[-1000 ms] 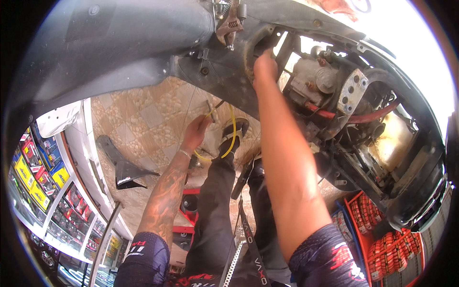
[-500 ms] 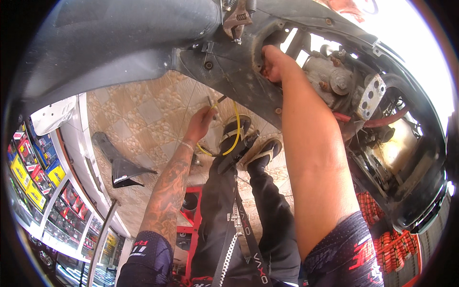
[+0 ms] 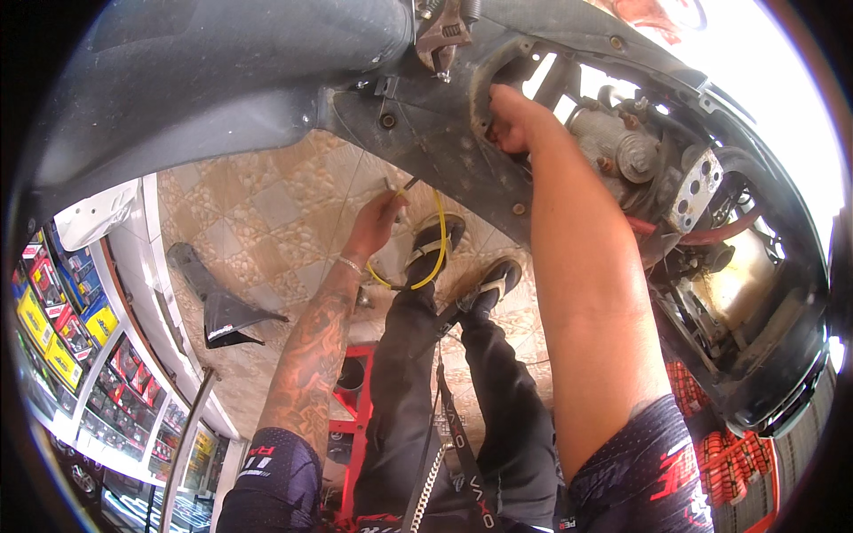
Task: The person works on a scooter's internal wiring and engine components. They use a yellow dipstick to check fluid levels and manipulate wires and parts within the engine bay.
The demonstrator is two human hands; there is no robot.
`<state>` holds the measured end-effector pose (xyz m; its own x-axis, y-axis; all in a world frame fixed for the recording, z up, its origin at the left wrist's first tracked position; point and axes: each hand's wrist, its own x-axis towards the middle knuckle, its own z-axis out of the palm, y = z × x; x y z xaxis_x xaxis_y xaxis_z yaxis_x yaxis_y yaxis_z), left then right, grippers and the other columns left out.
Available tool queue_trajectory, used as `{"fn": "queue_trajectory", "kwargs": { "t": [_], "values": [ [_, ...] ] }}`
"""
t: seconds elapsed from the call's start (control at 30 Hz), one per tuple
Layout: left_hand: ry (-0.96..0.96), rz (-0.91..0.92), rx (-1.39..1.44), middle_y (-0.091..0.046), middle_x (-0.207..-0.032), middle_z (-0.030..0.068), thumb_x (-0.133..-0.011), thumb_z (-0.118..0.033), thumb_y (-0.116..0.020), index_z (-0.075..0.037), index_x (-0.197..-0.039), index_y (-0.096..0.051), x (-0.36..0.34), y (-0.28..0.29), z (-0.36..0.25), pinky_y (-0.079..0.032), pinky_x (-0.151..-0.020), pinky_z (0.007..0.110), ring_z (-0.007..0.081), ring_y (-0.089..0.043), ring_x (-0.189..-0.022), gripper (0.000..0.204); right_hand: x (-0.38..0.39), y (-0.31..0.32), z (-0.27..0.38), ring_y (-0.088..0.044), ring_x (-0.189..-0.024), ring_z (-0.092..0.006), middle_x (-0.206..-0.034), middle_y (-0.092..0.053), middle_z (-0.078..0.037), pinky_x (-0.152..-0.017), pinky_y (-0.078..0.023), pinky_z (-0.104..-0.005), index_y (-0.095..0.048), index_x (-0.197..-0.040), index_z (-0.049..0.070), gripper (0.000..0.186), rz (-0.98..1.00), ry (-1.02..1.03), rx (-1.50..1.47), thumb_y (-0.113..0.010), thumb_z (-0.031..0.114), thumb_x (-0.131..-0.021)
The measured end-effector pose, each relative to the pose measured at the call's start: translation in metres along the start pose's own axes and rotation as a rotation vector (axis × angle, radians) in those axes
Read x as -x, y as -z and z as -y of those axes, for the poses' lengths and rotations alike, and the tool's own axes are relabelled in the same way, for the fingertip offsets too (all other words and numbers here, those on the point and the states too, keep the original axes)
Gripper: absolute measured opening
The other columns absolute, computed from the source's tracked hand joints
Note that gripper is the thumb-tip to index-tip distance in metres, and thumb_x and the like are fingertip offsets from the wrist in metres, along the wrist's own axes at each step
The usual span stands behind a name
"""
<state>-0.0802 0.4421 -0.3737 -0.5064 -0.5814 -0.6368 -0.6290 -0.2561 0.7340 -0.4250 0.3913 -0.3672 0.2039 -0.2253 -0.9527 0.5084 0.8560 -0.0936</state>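
My left hand (image 3: 378, 222) pinches a thin yellow tube (image 3: 442, 240) near its upper part, beside a small metal piece; the tube hangs in a loop below. My right hand (image 3: 508, 118) reaches into an opening in a dark plastic body panel (image 3: 444, 169) of a scooter, fingers curled at the rim and partly hidden, so what they hold is unclear. To its right sit a grey cast metal engine part (image 3: 613, 142), a perforated plate (image 3: 696, 195) and a red hose (image 3: 724, 233). An adjustable wrench (image 3: 440, 40) rests on the body above.
A loose black panel (image 3: 227, 302) lies on the tiled floor (image 3: 240, 204). A glass display case (image 3: 62, 329) with boxes and a metal rail (image 3: 191, 435) stand left. A red stand (image 3: 355, 382) is near my legs. Orange wrapped tyres (image 3: 729, 471) are at lower right.
Against one second ago, my right hand and forearm have moved right, fingers now curled at the opening. My left hand has risen slightly with the tube. My right foot now shows beside the left.
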Motion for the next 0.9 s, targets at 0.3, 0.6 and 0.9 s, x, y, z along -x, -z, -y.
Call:
{"fn": "queue_trajectory", "kwargs": {
  "t": [0.3,0.6,0.9],
  "values": [
    [-0.073,0.037,-0.062,-0.069,-0.103,0.0100,-0.109,-0.031,-0.053,-0.001,-0.121,-0.066,-0.026,-0.010,-0.020,-0.048,-0.087,0.031,0.0175,-0.060,-0.093,0.035,0.000,-0.017,0.006,-0.067,-0.108,-0.0354,-0.119,-0.069,-0.016,-0.095,-0.055,-0.0509,-0.066,-0.110,0.000,0.026,-0.388,0.080,-0.400,-0.053,0.020,-0.101],
    [-0.013,-0.014,-0.085,-0.070,-0.115,0.0241,-0.106,-0.035,-0.051,0.001,-0.120,-0.066,-0.030,-0.016,-0.033,-0.049,-0.093,0.047,0.0440,-0.062,-0.113,0.041,0.015,-0.026,-0.001,-0.071,-0.094,-0.0351,-0.105,-0.071,-0.021,-0.079,-0.055,-0.0446,-0.071,-0.104,-0.005,0.026,-0.833,0.386,0.333,-0.061,0.003,-0.082],
    [-0.066,-0.055,-0.095,-0.071,-0.112,0.0235,-0.106,-0.035,-0.052,0.000,-0.119,-0.066,-0.028,-0.016,-0.030,-0.050,-0.091,0.046,0.0444,-0.064,-0.110,0.040,0.048,-0.019,0.002,-0.070,-0.111,-0.0386,-0.116,-0.073,-0.023,-0.092,-0.058,-0.0452,-0.076,-0.109,0.001,0.025,-0.869,0.361,1.175,-0.066,0.013,-0.089]
  ]
}}
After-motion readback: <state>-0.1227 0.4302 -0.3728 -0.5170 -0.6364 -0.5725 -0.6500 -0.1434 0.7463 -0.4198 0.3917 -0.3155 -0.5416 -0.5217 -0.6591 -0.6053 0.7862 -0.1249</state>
